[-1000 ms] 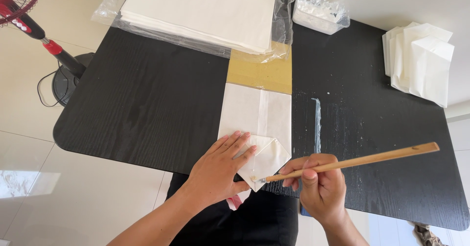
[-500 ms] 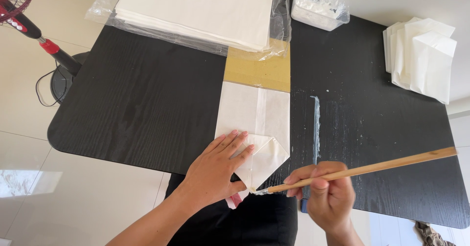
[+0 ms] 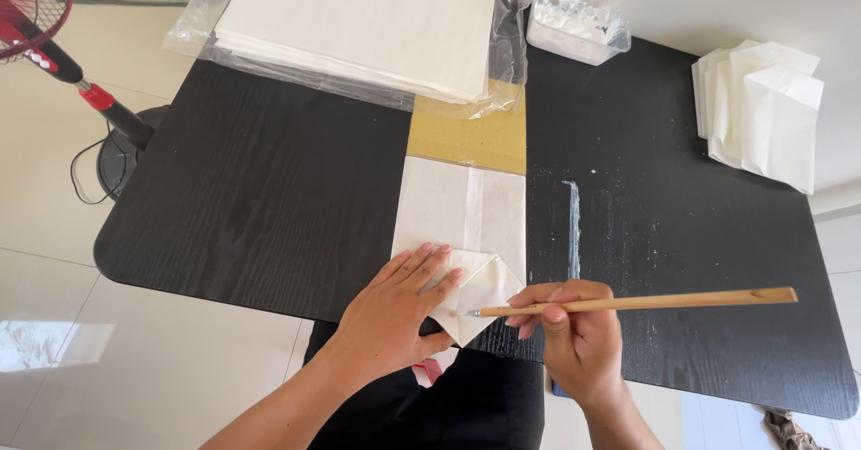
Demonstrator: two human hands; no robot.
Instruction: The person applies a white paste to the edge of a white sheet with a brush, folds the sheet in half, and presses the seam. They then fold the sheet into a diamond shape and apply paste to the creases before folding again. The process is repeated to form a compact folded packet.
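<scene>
A white folded paper bag [image 3: 459,212] lies flat on the black table [image 3: 269,199], its near end folded into a point [image 3: 475,302] at the table's front edge. My left hand [image 3: 395,311] presses flat on the left side of that folded end, fingers spread. My right hand [image 3: 574,333] grips a long wooden stick [image 3: 646,303], held almost level, with its tip touching the folded flap's right side. A yellow-brown card [image 3: 471,136] lies under the bag's far end.
A thick stack of white sheets in clear plastic [image 3: 359,24] sits at the back. A clear tub of white paste [image 3: 574,24] stands beside it. Finished folded white bags [image 3: 762,109] pile at the right. A red fan [image 3: 36,20] stands on the floor at left.
The stick's tip has slid from the lower edge of the flap up and onto the fold's right side. My left hand stays pressed on the paper.
</scene>
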